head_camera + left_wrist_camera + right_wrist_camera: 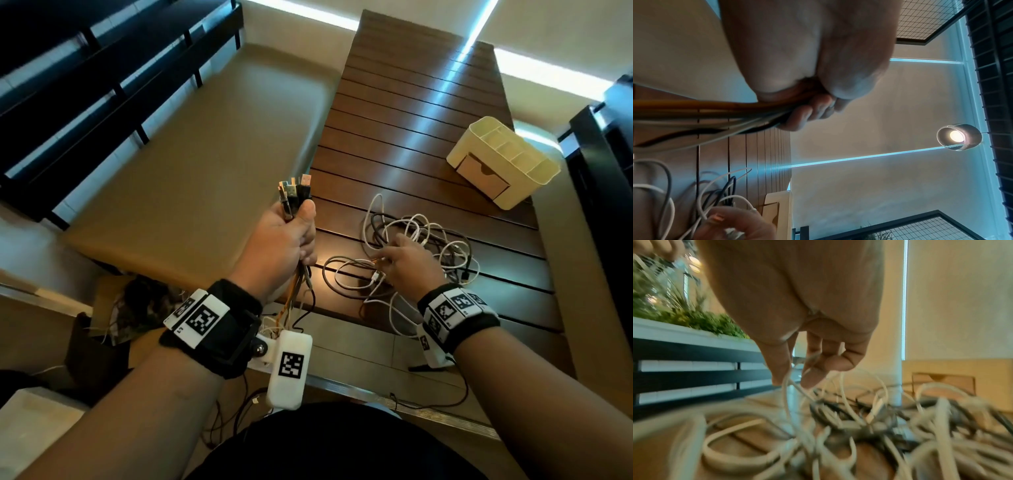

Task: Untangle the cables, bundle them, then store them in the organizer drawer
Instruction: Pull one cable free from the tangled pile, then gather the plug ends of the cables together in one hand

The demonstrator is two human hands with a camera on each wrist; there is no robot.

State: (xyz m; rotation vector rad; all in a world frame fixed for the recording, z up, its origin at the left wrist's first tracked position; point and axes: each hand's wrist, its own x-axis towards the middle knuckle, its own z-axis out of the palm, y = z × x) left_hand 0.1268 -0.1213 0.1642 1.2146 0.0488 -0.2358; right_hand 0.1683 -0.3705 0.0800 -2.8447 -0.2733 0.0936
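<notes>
left hand (286,236): clenched on gathered usb plug ends (294,192). right hand (409,263): pinches a white lead in the tangled white and black cables (428,240) on the dark slatted wooden tabletop (411,137). risk: pulling tightens knots; cream plastic organizer drawer (483,178) looks closed.

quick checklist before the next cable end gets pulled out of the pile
1. Left hand grips the gathered cable ends: ok, plugs stick up above the fist.
2. Right hand has hold of one cable: cannot tell; thumb and forefinger close around a white cable, blurred.
3. Cable pile untangled: not ok, loops cross one another.
4. Cables clear of the table edge: not ok, several hang over it.
5. Organizer drawer open: not ok, it looks closed.
</notes>
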